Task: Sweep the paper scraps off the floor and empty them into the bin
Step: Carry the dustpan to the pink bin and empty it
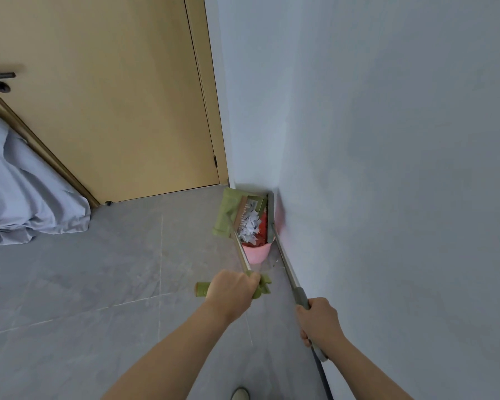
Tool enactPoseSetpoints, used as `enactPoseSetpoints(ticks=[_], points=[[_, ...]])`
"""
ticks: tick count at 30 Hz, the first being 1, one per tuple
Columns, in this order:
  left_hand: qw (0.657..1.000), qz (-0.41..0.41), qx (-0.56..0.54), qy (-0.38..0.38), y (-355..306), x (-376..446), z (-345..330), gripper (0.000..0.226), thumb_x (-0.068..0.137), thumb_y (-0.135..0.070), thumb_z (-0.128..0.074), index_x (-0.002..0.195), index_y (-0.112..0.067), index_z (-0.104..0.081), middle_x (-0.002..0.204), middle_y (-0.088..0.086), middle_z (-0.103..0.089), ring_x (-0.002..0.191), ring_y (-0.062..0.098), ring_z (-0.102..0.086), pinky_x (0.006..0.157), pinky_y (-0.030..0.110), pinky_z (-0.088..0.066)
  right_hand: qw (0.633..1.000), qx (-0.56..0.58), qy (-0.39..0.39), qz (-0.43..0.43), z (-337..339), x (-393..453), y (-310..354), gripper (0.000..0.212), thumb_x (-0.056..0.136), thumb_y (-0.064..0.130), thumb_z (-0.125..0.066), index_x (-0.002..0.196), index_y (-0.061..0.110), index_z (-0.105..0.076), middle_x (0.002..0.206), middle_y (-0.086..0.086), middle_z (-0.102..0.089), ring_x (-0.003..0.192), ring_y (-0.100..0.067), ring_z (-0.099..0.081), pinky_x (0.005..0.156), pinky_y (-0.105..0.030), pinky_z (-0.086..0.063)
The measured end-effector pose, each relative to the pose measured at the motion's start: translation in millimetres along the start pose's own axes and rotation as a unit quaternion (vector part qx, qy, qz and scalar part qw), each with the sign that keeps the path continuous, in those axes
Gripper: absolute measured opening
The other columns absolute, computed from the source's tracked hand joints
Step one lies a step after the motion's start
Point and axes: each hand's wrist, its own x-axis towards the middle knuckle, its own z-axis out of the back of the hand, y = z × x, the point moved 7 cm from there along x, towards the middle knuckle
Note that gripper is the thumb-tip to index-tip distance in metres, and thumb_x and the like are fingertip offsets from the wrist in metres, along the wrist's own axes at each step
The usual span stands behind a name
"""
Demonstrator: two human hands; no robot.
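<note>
Corner of grey wall [387, 140], tan door [113, 111] at left, blue sheet [26, 197] heaped on the floor [84, 284]. Pink bin [256, 252] stands in the corner. Green dustpan [228, 212] tilted over it, paper scraps [250, 223] at its mouth. Left hand [233, 290] grips the dustpan handle; right hand [318, 320] grips the broom [283, 255] along the wall. Both arms extended forward.

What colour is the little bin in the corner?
Pink. The bin sits in the corner by the wall, and the head view shows its pink side best.
</note>
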Motion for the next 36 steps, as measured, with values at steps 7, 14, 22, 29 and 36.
enactPoseSetpoints(ticks=[7, 14, 22, 29, 36], points=[[1.000, 0.000, 0.002, 0.004, 3, -8, -12, 0.022, 0.099, -0.015, -0.038, 0.119, -0.015, -0.047, 0.093, 0.006, -0.067, 0.078, 0.029, -0.066, 0.056, 0.033, -0.035, 1.000, 0.009, -0.003, 0.011, -5, -2, 1, 0.017, 0.095, 0.010, -0.050, 0.094, -0.005, -0.059, 0.064, -0.012, -0.056, 0.036, -0.012, -0.049, 0.038, -0.020, -0.042], [0.999, -0.015, 0.013, 0.025, -4, -10, -18, 0.020, 0.099, -0.011, -0.039, 0.116, -0.013, -0.048, 0.089, 0.005, -0.066, 0.070, 0.026, -0.064, 0.053, 0.033, -0.041, 1.000, 0.006, -0.006, 0.002, 0, -1, 0, 0.018, 0.096, 0.011, -0.052, 0.096, -0.005, -0.059, 0.065, -0.014, -0.057, 0.036, -0.012, -0.049, 0.039, -0.020, -0.042], [0.999, -0.032, 0.026, 0.032, -18, -16, -13, 0.025, 0.100, -0.008, -0.036, 0.123, -0.010, -0.045, 0.095, 0.010, -0.067, 0.079, 0.031, -0.067, 0.056, 0.034, -0.036, 1.000, 0.007, -0.004, 0.004, 2, -2, 1, 0.018, 0.096, 0.012, -0.052, 0.096, -0.005, -0.059, 0.065, -0.014, -0.058, 0.038, -0.014, -0.051, 0.040, -0.021, -0.045], [1.000, -0.002, 0.018, 0.015, -9, -6, -4, 0.025, 0.097, -0.009, -0.038, 0.120, -0.013, -0.047, 0.094, 0.008, -0.067, 0.080, 0.031, -0.066, 0.055, 0.033, -0.035, 1.000, 0.016, -0.001, -0.001, 6, -2, 2, 0.016, 0.095, 0.008, -0.052, 0.091, -0.005, -0.059, 0.063, -0.014, -0.055, 0.037, -0.014, -0.049, 0.039, -0.021, -0.044], [1.000, 0.009, 0.017, 0.004, -4, -2, 0, 0.025, 0.097, -0.009, -0.038, 0.120, -0.014, -0.048, 0.094, 0.006, -0.067, 0.079, 0.029, -0.067, 0.056, 0.032, -0.035, 1.000, 0.007, 0.002, 0.005, 5, -2, 4, 0.016, 0.096, 0.010, -0.052, 0.093, -0.005, -0.058, 0.064, -0.013, -0.056, 0.040, -0.014, -0.051, 0.040, -0.021, -0.044]])
